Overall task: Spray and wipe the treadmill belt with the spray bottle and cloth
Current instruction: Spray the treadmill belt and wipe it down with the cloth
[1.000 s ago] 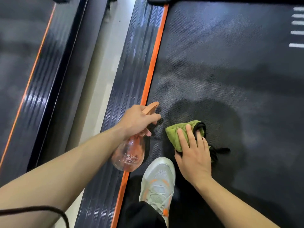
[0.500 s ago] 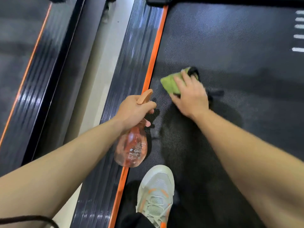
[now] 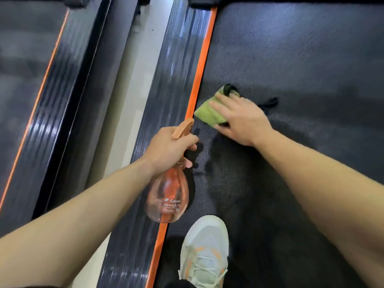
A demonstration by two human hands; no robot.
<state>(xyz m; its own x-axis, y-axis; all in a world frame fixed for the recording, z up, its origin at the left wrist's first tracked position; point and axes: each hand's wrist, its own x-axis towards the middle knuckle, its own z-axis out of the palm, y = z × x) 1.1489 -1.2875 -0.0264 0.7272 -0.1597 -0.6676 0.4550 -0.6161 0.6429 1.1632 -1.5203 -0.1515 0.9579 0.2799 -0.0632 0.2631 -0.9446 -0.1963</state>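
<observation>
My left hand (image 3: 171,149) grips the neck of an orange see-through spray bottle (image 3: 169,196), whose round body hangs over the orange stripe (image 3: 200,67) at the belt's left edge. My right hand (image 3: 242,119) presses flat, fingers straight, on a folded green cloth (image 3: 206,112) with black trim. The cloth lies on the dark textured treadmill belt (image 3: 301,59), close to the orange stripe. A darker damp-looking patch shows on the belt just below the cloth.
My pale sneaker (image 3: 204,252) stands on the belt at the bottom. A ribbed black side rail (image 3: 166,96) runs left of the stripe, then a strip of light floor (image 3: 133,80), then a neighbouring treadmill (image 3: 31,80).
My right hand slid the cloth forward up the belt from beside my shoe, then slightly left toward the orange stripe. My left hand kept the bottle in about the same place.
</observation>
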